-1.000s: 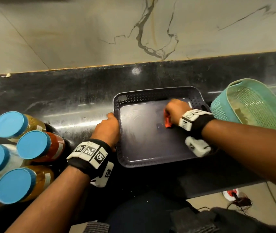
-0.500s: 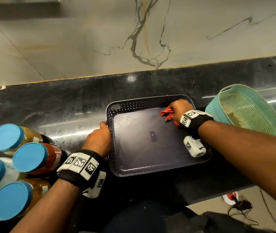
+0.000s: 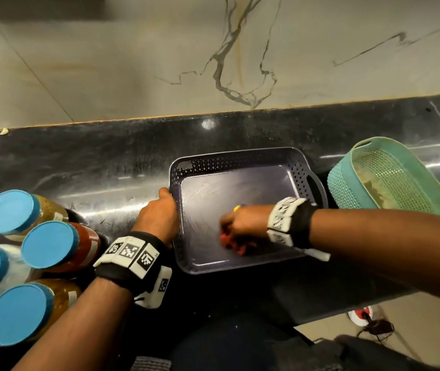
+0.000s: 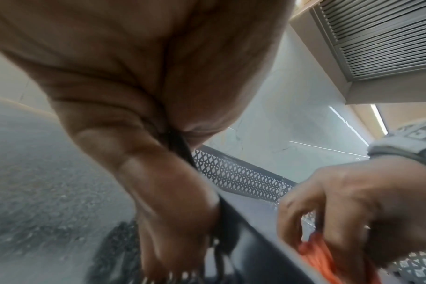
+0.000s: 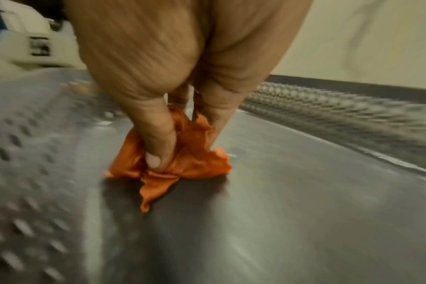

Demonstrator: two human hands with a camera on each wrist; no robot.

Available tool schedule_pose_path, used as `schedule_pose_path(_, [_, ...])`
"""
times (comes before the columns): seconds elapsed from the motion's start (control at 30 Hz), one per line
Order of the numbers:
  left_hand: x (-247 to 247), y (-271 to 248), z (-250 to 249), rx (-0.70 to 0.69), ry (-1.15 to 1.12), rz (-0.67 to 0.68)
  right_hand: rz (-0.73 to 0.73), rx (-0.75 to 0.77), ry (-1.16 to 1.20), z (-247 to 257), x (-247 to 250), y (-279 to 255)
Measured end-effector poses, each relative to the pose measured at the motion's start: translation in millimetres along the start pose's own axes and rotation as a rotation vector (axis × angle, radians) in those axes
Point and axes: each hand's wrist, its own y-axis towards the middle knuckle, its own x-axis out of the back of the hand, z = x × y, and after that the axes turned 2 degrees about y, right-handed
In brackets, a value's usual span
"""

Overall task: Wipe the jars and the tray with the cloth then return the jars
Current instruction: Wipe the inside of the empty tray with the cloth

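1. On the black counter [image 3: 106, 162], your tray [image 3: 240, 163] sits between the jars [image 3: 47, 246] at your left and the green basket [image 3: 390, 178] at your right, its near rim close to the counter's front edge.
2. Your left hand [image 3: 158, 218] is curled over the tray's left rim, fingers clamped on it.
3. Your right hand [image 3: 243, 223] bunches the orange cloth [image 5: 182, 159] in its fingertips and presses it onto the tray floor, toward the near rim.
4. The tray floor lies bare behind and left of the cloth, up to the perforated walls.
5. The blue-lidded jars stand clustered on the counter, well apart from the tray.
6. Bare counter runs from the tray's far wall to the marble backsplash [image 3: 213, 49].
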Motion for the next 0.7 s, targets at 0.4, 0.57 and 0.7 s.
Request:
schedule_pose_path(0.4, [3, -1, -3, 0.013, -0.061, 0.037, -0.209, -0.052, 0.125, 32, 25, 34])
schedule_pose_path(0.57, [5, 2, 1, -0.024, -0.089, 0.009, -0.246, 0.194, -0.030, 62, 29, 50])
schedule_pose_path(0.7, [0, 7, 1, -0.015, -0.044, -0.012, -0.032, 0.349, -0.164, 74, 9, 34])
